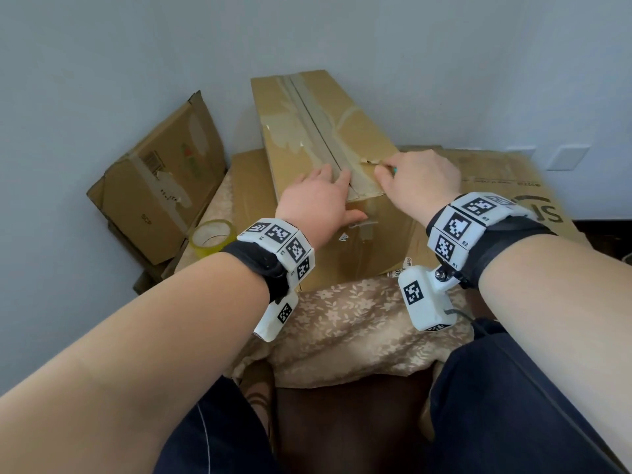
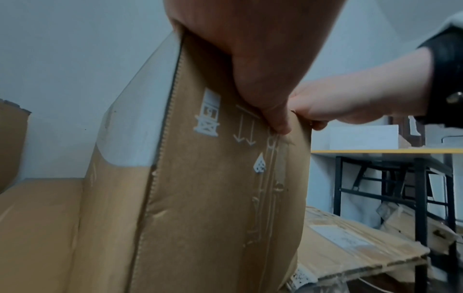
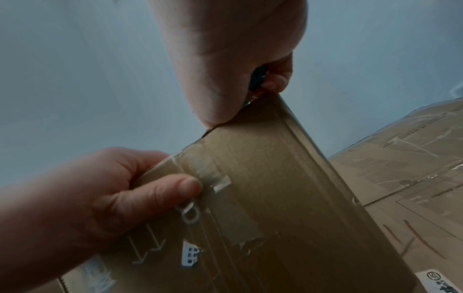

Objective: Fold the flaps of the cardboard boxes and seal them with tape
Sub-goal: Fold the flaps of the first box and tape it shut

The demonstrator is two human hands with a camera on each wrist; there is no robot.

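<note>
At the centre of the head view, a long cardboard box [image 1: 328,159] is held down by two bare hands.

Its flaps are seen folded shut, with tape [image 1: 316,121] laid along the top seam, so sealing is judged nearly done; only the near end seems left. The left hand [image 1: 316,200] is laid flat, fingers straight on top, thumb pressed on the front face. The right hand [image 1: 419,184] is curled around a small dark, teal-tipped tool [image 3: 258,78], pressed at the seam's near end; its kind cannot be told. A tape roll [image 1: 212,237] is seen at lower left. At left, another box [image 1: 160,186] is marked "SCP". Flattened cardboard [image 1: 513,186] at right bears large letters, only partly readable. Handling symbols are printed on the front face.
</note>
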